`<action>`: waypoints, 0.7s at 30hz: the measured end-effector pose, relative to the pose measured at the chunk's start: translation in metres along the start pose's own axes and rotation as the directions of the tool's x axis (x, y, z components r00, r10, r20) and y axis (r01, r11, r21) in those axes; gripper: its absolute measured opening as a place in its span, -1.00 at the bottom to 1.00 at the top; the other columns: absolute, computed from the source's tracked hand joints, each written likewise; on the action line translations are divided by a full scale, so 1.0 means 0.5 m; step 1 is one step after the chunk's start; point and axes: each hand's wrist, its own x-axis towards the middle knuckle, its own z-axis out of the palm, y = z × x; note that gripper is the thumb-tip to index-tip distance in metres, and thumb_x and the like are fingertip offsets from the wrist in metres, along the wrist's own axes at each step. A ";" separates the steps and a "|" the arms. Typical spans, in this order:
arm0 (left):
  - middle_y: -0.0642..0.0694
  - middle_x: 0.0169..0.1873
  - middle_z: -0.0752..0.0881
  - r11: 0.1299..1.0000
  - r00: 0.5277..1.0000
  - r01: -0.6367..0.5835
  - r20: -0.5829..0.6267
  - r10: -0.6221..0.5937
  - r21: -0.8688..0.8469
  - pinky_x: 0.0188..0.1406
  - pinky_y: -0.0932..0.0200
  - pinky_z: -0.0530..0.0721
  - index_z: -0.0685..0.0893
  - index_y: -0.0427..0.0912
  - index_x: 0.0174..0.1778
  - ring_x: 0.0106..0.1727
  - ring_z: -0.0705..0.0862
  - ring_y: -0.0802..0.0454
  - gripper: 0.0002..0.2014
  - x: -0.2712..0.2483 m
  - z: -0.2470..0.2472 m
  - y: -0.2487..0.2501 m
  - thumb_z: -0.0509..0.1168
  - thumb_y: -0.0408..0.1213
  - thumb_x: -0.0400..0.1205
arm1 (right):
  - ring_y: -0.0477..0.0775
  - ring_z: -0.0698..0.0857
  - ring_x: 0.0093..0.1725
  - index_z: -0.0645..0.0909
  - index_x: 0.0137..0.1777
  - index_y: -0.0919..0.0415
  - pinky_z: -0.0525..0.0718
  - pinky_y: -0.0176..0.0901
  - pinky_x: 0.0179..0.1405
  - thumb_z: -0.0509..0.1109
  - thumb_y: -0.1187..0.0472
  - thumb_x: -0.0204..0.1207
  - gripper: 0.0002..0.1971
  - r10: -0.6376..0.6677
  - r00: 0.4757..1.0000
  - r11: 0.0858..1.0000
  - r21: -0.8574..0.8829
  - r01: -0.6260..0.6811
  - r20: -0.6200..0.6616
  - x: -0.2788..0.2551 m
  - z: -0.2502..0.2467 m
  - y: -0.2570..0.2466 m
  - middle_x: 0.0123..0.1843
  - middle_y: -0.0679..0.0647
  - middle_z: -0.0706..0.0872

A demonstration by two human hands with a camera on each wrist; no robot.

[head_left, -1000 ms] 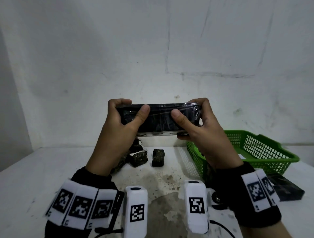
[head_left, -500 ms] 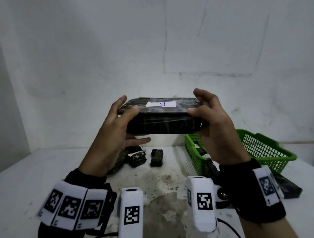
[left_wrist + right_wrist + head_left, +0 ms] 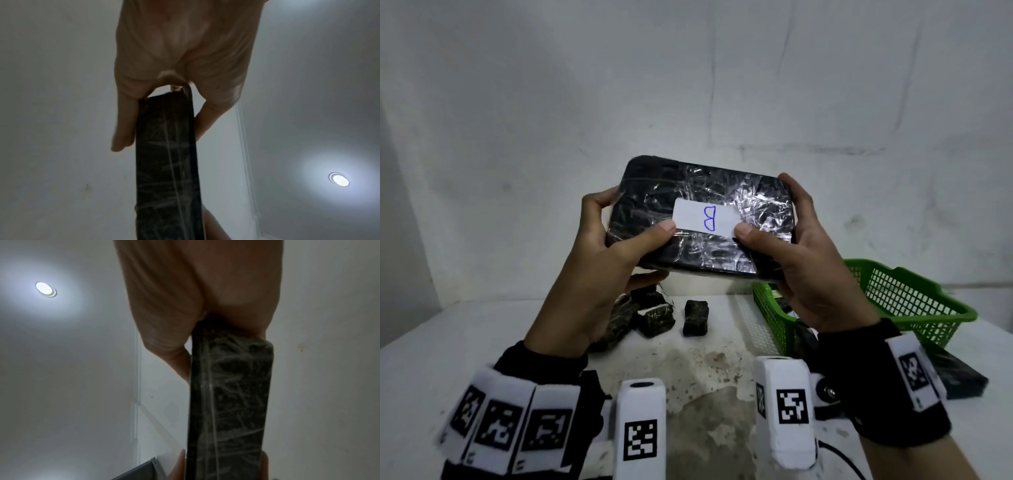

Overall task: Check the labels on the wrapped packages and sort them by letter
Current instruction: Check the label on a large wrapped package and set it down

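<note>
Currently a black wrapped package is held up above the table by both hands, broad face tilted toward the camera. Left hand is clamped on its left end, right hand on its right end, thumbs touching the white label marked B. Smaller wrapped packages lie below, beside a green basket.

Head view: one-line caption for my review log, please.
Both hands, left hand and right hand, hold a black wrapped package up, its white label reading B.
</note>
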 end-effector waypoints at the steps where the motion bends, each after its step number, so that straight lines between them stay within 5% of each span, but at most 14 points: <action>1: -0.08 0.03 0.79 1.000 1.000 -0.001 -0.012 0.001 0.009 -0.04 -0.12 0.79 0.40 0.04 0.33 -0.06 0.83 -0.04 -0.30 -0.001 0.001 0.001 0.50 -0.12 0.27 | -0.08 0.80 -0.13 0.22 0.65 -0.12 0.72 -0.34 -0.20 0.45 0.48 0.47 -0.15 0.002 1.000 1.000 -0.003 -0.002 0.000 -0.001 0.001 -0.001 0.17 0.04 0.70; 4: -0.08 -0.03 0.77 1.000 0.999 -0.004 -0.049 0.005 0.017 -0.29 0.13 0.81 0.38 -0.02 0.25 -0.21 0.84 0.05 -0.42 0.000 0.001 0.001 0.51 -0.25 0.40 | -0.02 0.81 -0.08 0.25 0.62 -0.17 0.76 -0.23 -0.18 0.45 0.40 0.49 -0.21 0.015 1.000 1.000 -0.021 -0.015 0.012 -0.001 0.003 0.002 0.29 0.18 0.71; 7: -0.09 -0.07 0.77 1.000 0.999 0.010 -0.053 -0.010 -0.011 -0.37 0.15 0.79 0.35 -0.06 0.24 -0.27 0.83 0.04 -0.45 0.002 0.000 0.000 0.50 -0.34 0.44 | -0.09 0.80 -0.20 0.29 0.58 -0.19 0.75 -0.26 -0.28 0.43 0.43 0.51 -0.24 0.020 1.000 1.000 -0.016 -0.019 0.013 -0.001 0.004 0.004 0.34 0.26 0.65; 13: -0.06 -0.06 0.75 0.999 0.996 0.010 -0.088 -0.007 0.033 -0.28 0.07 0.82 0.33 -0.03 0.20 -0.25 0.83 0.05 -0.45 0.004 0.001 -0.003 0.51 -0.20 0.43 | -0.01 0.79 -0.11 0.37 0.50 -0.17 0.79 -0.15 -0.17 0.52 0.18 0.40 -0.32 0.015 1.000 0.999 -0.038 -0.015 0.010 -0.001 0.005 0.001 0.18 0.18 0.75; 16: -0.06 -0.07 0.77 0.999 0.996 -0.008 -0.089 0.012 0.044 -0.28 0.07 0.80 0.36 0.01 0.17 -0.22 0.84 0.03 -0.49 0.005 -0.001 -0.006 0.51 -0.22 0.45 | -0.06 0.77 -0.30 0.41 0.42 -0.05 0.74 -0.18 -0.40 0.47 0.34 0.50 -0.45 0.031 0.999 0.999 -0.006 -0.031 -0.030 0.000 0.006 0.000 -0.03 0.13 0.75; 21: -0.07 -0.03 0.81 0.994 0.991 -0.081 -0.099 0.088 0.070 -0.16 0.00 0.80 0.47 0.13 0.12 -0.10 0.84 -0.05 -0.52 0.005 -0.003 -0.006 0.53 -0.19 0.36 | 0.01 0.76 -0.28 0.50 0.21 0.02 0.73 -0.10 -0.35 0.50 0.38 0.46 -0.60 0.070 0.997 0.996 -0.051 -0.071 -0.027 0.006 -0.010 0.001 0.00 0.16 0.72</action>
